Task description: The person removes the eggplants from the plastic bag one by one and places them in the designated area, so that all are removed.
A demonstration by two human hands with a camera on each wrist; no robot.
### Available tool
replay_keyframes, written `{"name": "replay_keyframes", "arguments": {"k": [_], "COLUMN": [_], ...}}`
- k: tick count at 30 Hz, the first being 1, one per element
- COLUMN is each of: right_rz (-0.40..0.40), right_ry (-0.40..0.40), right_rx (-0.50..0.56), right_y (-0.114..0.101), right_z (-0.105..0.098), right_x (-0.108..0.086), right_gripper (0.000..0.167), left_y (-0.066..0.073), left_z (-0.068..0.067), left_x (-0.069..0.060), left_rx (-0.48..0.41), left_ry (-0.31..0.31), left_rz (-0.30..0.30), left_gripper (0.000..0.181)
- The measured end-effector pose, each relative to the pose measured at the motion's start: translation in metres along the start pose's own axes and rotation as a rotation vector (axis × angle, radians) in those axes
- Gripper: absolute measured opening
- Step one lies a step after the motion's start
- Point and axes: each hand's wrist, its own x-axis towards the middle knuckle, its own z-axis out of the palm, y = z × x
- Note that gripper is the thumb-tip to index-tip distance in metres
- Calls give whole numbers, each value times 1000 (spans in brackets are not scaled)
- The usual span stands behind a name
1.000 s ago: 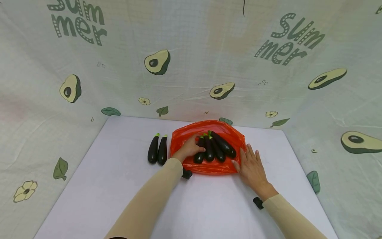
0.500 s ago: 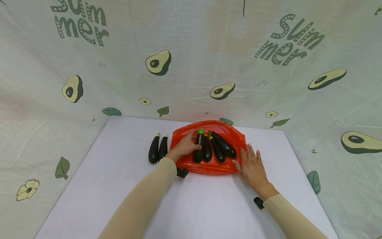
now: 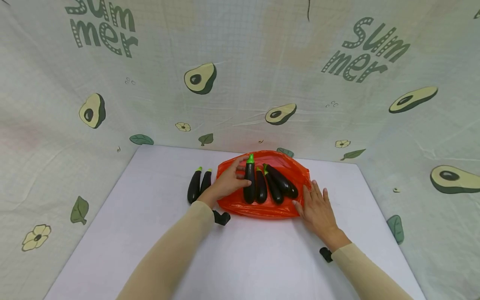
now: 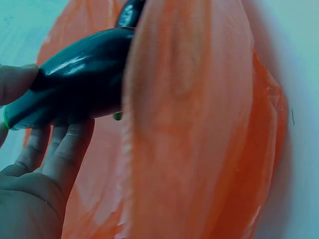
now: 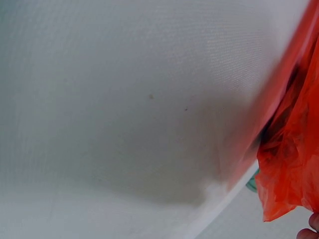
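My left hand [image 3: 226,183] grips a dark eggplant [image 3: 249,179] between thumb and fingers, over the left part of a red plastic bag [image 3: 258,212]. Its green stem points away from me. The left wrist view shows the thumb on one side of the eggplant [image 4: 82,74] and the fingers on the other, with a bag flap hiding part of it. Several more eggplants [image 3: 261,187] lie side by side within the spread bag. My right hand [image 3: 318,212] rests with straight fingers at the bag's right edge; the right wrist view catches just its fingertips beside the red plastic [image 5: 294,169].
Two eggplants [image 3: 194,187] lie on the white table [image 3: 157,200] left of the bag, one partly behind my left hand. A printed cloth [image 3: 240,83] with avocados hangs behind the table and along its sides.
My left hand has drawn back leftward with the eggplant, whose stem end has risen away from the others. The right hand stays at the bag's edge.
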Motion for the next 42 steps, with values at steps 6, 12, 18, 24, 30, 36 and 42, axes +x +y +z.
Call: {"name": "replay_keyframes", "arguments": {"k": [6, 12, 18, 24, 30, 36, 42], "right_rz": [2, 0, -7, -4, 12, 9, 14], "right_ry": [-6, -8, 1, 2, -24, -25, -28], "right_rx": [-4, -11, -21, -15, -9, -9, -4], "right_y": [-1, -1, 0, 1, 1, 0, 0], "right_z": [0, -1, -2, -1, -1, -2, -2], "right_x": [0, 0, -1, -1, -2, -1, -2], "right_gripper": [75, 76, 76, 76, 77, 77, 77], "left_y": [8, 12, 17, 20, 22, 14, 8], "left_z": [-10, -23, -41, -68, -93, -118, -140], "left_x": [-11, -19, -28, -42, -58, -70, -81], "left_rx": [-29, -46, -39, -5, 63, 102, 110], "left_ry": [3, 2, 16, 37, 60, 86, 108], "left_rz": [13, 29, 22, 16, 4, -12, -26], "left_gripper": [85, 85, 85, 85, 86, 86, 87]}}
